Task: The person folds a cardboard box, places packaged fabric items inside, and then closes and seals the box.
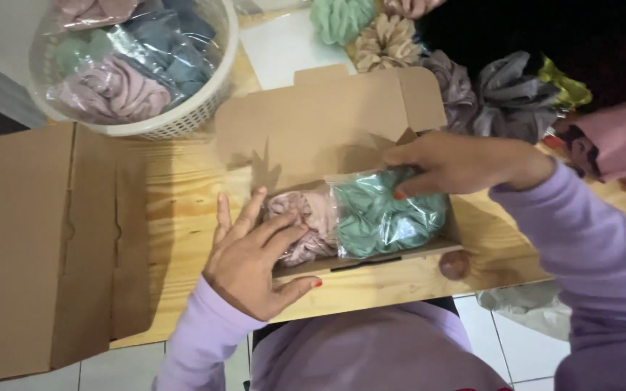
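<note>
At the far left a flattened cardboard box [38, 246] lies over the wooden counter [175, 210], its near corner hanging past the counter's front edge above the tiled floor. Behind it, a white plastic basket [182, 119] of bagged scrunchies sits near the back, its rim just beside the raised lid of the open cardboard box [327, 123]. A bare strip of wood lies between the flat box and the open one. The left hand [255, 257] rests with fingers spread and its grip apart, palm flat on the pink bagged scrunchie [313, 224] in the left half of the open box, thumb over the front wall. Touching it on the right lies the green bagged scrunchie [385, 217], filling the rest of the box to the right wall. The right hand [458, 163] has its grip clamped on the top edge of the green bag. Loose scrunchies [487, 90] crowd the counter behind the box, with little room there.
</note>
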